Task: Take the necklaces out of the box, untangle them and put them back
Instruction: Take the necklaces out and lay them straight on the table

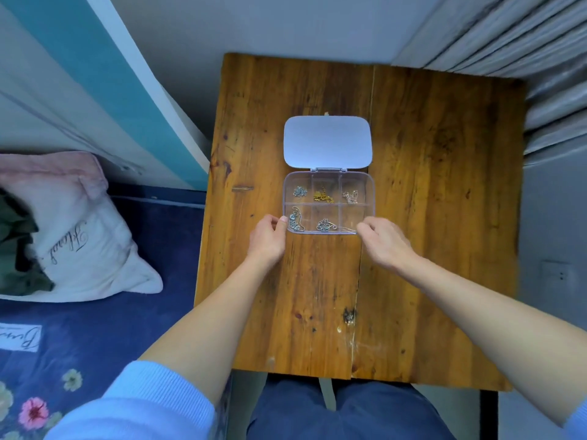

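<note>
Clear box (373,198): open on table (428,217), lid back.
Necklaces (323,196): bunched in its compartments.
Left hand (268,238): I see it pinching the near-left corner.
Right hand (386,238): curled at the near-right corner; grip unclear.

On table (444,217): box (372,198) centre, lid (327,141) behind; necklaces (323,196) in compts (355,214); pillow (79,230) left.

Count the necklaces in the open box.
5 necklaces: back-left silver, back-middle gold, back-right rose, front-left silver, front-middle silver. A thin strand at the right hand may be a sixth, partly hidden.
</note>
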Action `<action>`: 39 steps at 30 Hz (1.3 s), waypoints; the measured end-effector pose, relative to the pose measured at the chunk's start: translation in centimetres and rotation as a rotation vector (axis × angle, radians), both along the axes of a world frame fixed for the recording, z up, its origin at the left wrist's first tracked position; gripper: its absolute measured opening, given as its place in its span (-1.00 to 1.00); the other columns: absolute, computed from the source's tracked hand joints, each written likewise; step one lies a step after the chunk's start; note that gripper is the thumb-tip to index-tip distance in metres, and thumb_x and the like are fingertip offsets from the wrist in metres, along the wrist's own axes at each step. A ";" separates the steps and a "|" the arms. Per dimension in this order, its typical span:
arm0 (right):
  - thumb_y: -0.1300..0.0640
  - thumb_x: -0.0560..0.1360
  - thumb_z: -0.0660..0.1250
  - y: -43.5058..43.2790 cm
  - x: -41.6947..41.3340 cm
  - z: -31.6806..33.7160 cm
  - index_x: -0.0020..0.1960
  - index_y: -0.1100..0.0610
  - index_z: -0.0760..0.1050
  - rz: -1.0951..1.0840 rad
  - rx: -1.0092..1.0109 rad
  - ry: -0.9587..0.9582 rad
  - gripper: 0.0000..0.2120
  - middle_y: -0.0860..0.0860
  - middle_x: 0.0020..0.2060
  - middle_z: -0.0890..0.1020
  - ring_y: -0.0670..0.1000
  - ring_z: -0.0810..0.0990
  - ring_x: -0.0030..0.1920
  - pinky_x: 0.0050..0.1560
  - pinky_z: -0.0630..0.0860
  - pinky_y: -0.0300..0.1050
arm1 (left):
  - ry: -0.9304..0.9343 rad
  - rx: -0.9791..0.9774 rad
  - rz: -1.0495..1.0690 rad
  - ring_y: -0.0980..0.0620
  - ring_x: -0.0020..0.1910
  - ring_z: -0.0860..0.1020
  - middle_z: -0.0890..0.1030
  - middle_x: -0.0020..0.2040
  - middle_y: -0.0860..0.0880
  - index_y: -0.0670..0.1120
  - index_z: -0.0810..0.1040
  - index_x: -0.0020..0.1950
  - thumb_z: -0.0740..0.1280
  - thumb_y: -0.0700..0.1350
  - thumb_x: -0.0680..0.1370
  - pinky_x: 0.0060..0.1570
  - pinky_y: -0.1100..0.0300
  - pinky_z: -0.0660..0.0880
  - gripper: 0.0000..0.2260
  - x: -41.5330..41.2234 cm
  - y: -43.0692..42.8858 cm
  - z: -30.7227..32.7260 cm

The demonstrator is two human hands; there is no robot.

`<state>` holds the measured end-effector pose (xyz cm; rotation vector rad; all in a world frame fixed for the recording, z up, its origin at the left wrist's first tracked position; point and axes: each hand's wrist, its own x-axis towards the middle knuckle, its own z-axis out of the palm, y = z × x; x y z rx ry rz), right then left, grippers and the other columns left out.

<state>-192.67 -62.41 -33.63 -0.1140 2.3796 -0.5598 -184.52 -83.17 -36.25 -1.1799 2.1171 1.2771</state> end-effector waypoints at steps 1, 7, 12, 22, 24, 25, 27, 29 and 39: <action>0.04 0.46 0.10 0.8 0.6 0.0 -0.38 0.09 0.25 -0.131 -0.076 -0.103 -0.73 0.03 -0.43 0.43 0.10 0.37 -0.36 -0.35 0.27 -0.09 | 0.048 -0.132 -0.028 -0.17 0.16 0.52 0.58 0.15 -0.16 -0.15 0.52 0.17 0.18 0.03 0.64 0.11 0.05 0.43 -0.71 0.0 0.3 0.7; 0.15 0.43 0.15 4.9 3.8 -0.2 -0.34 0.10 0.34 -0.581 -0.304 -0.441 -0.83 0.01 -0.52 0.39 -0.01 0.31 -0.51 -0.53 0.16 -0.24 | 0.341 -0.337 -0.473 -0.13 0.09 0.54 0.61 0.07 -0.11 -0.14 0.59 0.11 0.25 -0.15 0.59 -0.02 0.00 0.50 -0.82 -0.7 3.7 3.5; 0.20 0.39 0.22 7.2 5.2 -0.3 -0.40 0.11 0.49 -0.686 -0.456 -0.489 -0.79 0.03 -0.48 0.50 -0.07 0.37 -0.52 -0.58 0.20 -0.27 | 0.235 -0.230 -0.925 -0.22 0.15 0.56 0.64 0.16 -0.13 0.00 0.46 0.35 0.26 -0.18 0.53 -0.03 -0.02 0.49 -0.62 -2.7 8.2 2.7; 0.25 0.44 0.27 10.2 4.5 -0.7 -0.29 0.14 0.67 -0.670 -0.600 -0.578 -0.77 -0.02 -0.45 0.54 -0.11 0.42 -0.46 -0.57 0.26 -0.29 | 0.237 -0.480 -0.987 -0.24 -0.05 0.60 0.68 -0.08 -0.13 -0.13 0.65 -0.03 0.26 -0.13 0.57 -0.25 0.08 0.38 -0.82 -4.9 9.8 1.0; 0.20 0.43 0.31 10.5 4.3 -0.3 -0.29 0.13 0.67 -0.680 -0.626 -0.615 -0.81 -0.03 -0.44 0.53 -0.10 0.43 -0.45 -0.57 0.26 -0.28 | 0.282 -0.455 -0.957 -0.20 -0.06 0.60 0.68 -0.08 -0.10 -0.12 0.66 -0.03 0.27 -0.09 0.59 -0.25 0.10 0.39 -0.81 -4.7 9.4 1.6; 0.16 0.40 0.32 10.6 4.1 0.0 -0.29 0.12 0.66 -0.686 -0.632 -0.631 -0.84 -0.03 -0.44 0.53 -0.10 0.43 -0.45 -0.56 0.26 -0.28 | 0.296 -0.431 -0.920 -0.17 -0.06 0.59 0.66 -0.07 -0.09 -0.11 0.66 -0.02 0.28 -0.07 0.59 -0.24 0.10 0.40 -0.82 -4.7 9.3 2.1; 0.10 0.33 0.35 10.6 3.8 0.6 -0.30 0.10 0.64 -0.694 -0.640 -0.654 -0.87 -0.03 -0.44 0.52 -0.09 0.43 -0.45 -0.55 0.26 -0.27 | 0.277 -0.366 -0.825 -0.11 -0.07 0.55 0.59 -0.05 -0.07 -0.09 0.64 -0.04 0.30 -0.04 0.59 -0.19 0.08 0.45 -0.83 -4.7 8.9 3.5; 0.09 0.34 0.34 10.5 3.5 1.1 -0.30 0.09 0.63 -0.691 -0.653 -0.656 -0.88 -0.03 -0.43 0.53 -0.09 0.45 -0.44 -0.55 0.28 -0.27 | 0.231 -0.238 -0.729 -0.06 -0.07 0.49 0.52 -0.05 -0.06 -0.08 0.58 -0.15 0.32 -0.04 0.58 -0.10 0.08 0.46 -0.84 -4.9 8.3 5.0; 0.15 0.45 0.22 6.3 5.3 3.0 -0.32 0.10 0.50 -0.636 -0.533 -0.606 -0.80 0.00 -0.42 0.53 -0.05 0.45 -0.44 -0.47 0.26 -0.22 | 0.045 0.424 -0.131 0.04 0.09 0.62 0.70 0.02 -0.07 -0.05 0.55 -0.22 0.19 -0.01 0.64 0.14 0.04 0.47 -0.70 -1.5 -1.7 10.3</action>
